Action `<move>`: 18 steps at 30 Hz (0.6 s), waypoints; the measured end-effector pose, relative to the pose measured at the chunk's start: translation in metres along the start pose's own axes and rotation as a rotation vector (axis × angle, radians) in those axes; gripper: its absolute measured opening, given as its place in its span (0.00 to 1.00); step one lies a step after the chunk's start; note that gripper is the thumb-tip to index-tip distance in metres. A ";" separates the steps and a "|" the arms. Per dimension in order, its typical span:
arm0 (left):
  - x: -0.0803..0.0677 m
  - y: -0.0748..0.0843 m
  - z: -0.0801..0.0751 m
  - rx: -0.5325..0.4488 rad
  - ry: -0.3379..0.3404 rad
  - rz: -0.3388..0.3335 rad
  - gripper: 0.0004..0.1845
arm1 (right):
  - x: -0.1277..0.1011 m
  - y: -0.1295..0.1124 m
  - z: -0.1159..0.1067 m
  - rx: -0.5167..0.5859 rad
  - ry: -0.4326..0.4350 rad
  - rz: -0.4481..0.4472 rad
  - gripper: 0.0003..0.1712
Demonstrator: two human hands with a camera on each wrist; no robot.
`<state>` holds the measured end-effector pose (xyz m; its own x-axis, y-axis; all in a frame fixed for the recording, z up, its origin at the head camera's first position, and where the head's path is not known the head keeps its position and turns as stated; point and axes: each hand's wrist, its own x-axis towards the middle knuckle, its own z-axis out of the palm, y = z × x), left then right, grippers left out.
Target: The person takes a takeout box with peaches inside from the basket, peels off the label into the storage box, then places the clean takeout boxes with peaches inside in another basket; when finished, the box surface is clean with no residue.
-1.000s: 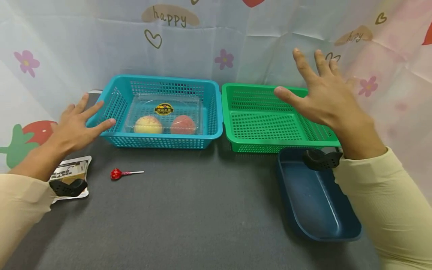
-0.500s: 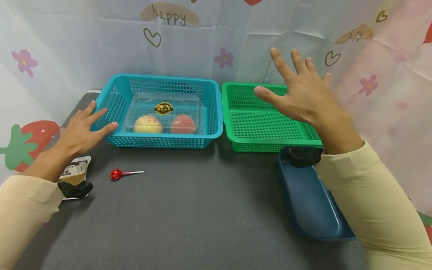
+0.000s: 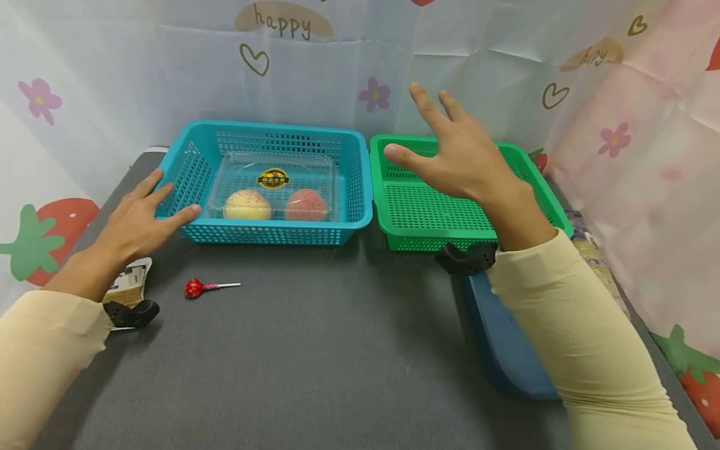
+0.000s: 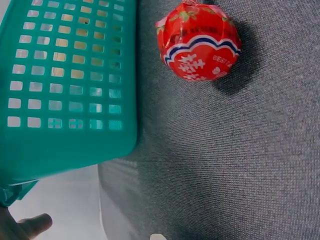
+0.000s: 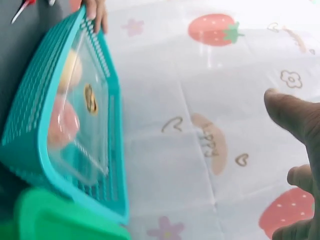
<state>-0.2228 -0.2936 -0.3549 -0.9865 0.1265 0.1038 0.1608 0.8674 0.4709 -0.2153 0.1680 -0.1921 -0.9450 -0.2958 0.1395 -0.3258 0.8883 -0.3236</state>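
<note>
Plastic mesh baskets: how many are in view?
2: a rectangular blue plastic basket by the left hand, and a rectangular green plastic basket right of it, partly hidden by the right hand.

Our grey table point(image 3: 315, 356)
We see a blue basket point(image 3: 270, 235), green basket point(image 3: 433, 209), lollipop point(image 3: 194, 288), tub point(image 3: 514, 350) and packets point(image 3: 129, 289) on it.

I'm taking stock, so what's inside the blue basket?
A clear box with a label on top, holding a yellowish fruit and a pink fruit. What lies directly under the fruits is covered, so I can't tell.
</note>
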 end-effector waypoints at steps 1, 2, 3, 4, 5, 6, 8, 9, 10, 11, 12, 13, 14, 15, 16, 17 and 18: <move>0.000 0.000 0.000 0.001 -0.001 -0.001 0.46 | 0.002 -0.002 0.003 0.029 0.000 -0.006 0.49; 0.001 0.000 0.000 0.003 -0.002 -0.003 0.46 | 0.003 -0.004 0.006 0.056 -0.001 -0.013 0.49; 0.001 0.001 0.001 0.004 -0.003 -0.004 0.46 | 0.005 -0.006 0.009 0.082 -0.001 -0.020 0.49; 0.001 0.001 0.001 0.004 -0.002 -0.007 0.47 | 0.006 -0.008 0.012 0.110 -0.005 -0.026 0.49; 0.001 0.001 0.002 0.004 -0.002 -0.009 0.47 | 0.008 -0.010 0.015 0.135 -0.007 -0.030 0.49; 0.001 0.002 0.002 0.005 -0.002 -0.011 0.47 | 0.010 -0.012 0.019 0.159 -0.009 -0.037 0.49; 0.001 0.003 0.002 0.003 -0.003 -0.014 0.47 | 0.014 -0.015 0.025 0.203 -0.017 -0.032 0.49; 0.001 0.004 0.002 0.000 -0.002 -0.015 0.47 | 0.016 -0.017 0.028 0.223 -0.023 -0.024 0.49; 0.001 0.004 0.002 -0.002 -0.003 -0.016 0.47 | 0.018 -0.019 0.031 0.238 -0.027 -0.019 0.49; 0.001 0.004 0.001 -0.001 -0.004 -0.017 0.48 | 0.021 -0.021 0.034 0.249 -0.030 -0.017 0.50; 0.001 0.004 0.001 -0.002 -0.006 -0.018 0.48 | 0.023 -0.023 0.037 0.264 -0.037 -0.010 0.50; 0.001 0.004 0.001 -0.003 -0.008 -0.021 0.48 | 0.025 -0.025 0.040 0.277 -0.045 -0.005 0.50; 0.001 0.003 0.000 -0.003 -0.007 -0.023 0.48 | 0.028 -0.027 0.043 0.290 -0.052 -0.001 0.50; 0.001 0.003 0.000 -0.002 -0.009 -0.024 0.48 | 0.030 -0.029 0.045 0.298 -0.059 0.002 0.50; 0.001 0.002 0.000 -0.001 -0.011 -0.026 0.48 | 0.033 -0.031 0.048 0.308 -0.068 0.007 0.50; 0.001 0.002 0.000 0.001 -0.011 -0.027 0.48 | 0.035 -0.033 0.050 0.320 -0.077 0.012 0.50; 0.001 0.002 -0.001 0.001 -0.011 -0.027 0.48 | 0.037 -0.035 0.053 0.330 -0.086 0.019 0.50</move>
<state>-0.2234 -0.2925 -0.3535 -0.9908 0.1084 0.0815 0.1342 0.8711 0.4724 -0.2399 0.1078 -0.2251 -0.9453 -0.3215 0.0553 -0.2864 0.7369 -0.6123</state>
